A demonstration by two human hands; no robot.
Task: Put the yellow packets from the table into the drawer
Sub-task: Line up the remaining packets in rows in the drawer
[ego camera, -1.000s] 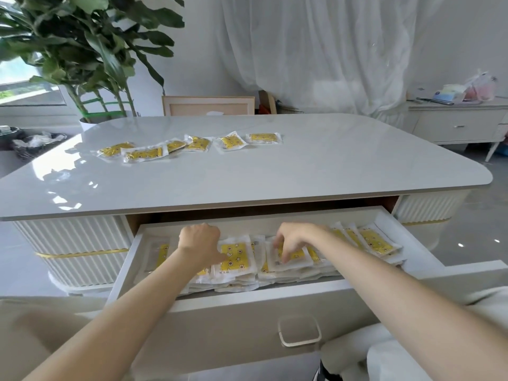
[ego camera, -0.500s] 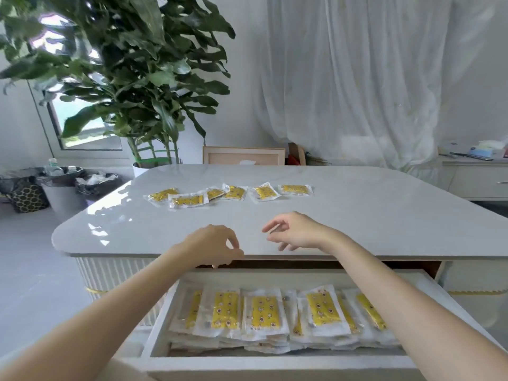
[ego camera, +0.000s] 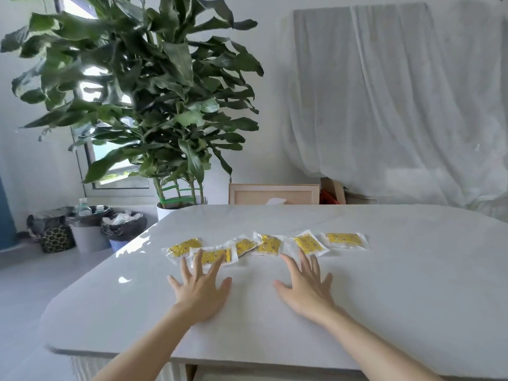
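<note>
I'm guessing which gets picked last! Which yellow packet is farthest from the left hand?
The packet at the row's right end, beyond the right hand; the other five lie closer.

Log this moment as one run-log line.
phase: reach | left hand: open, fingers over yellow plastic packet | right hand: open, empty | six packets on glossy white table
</note>
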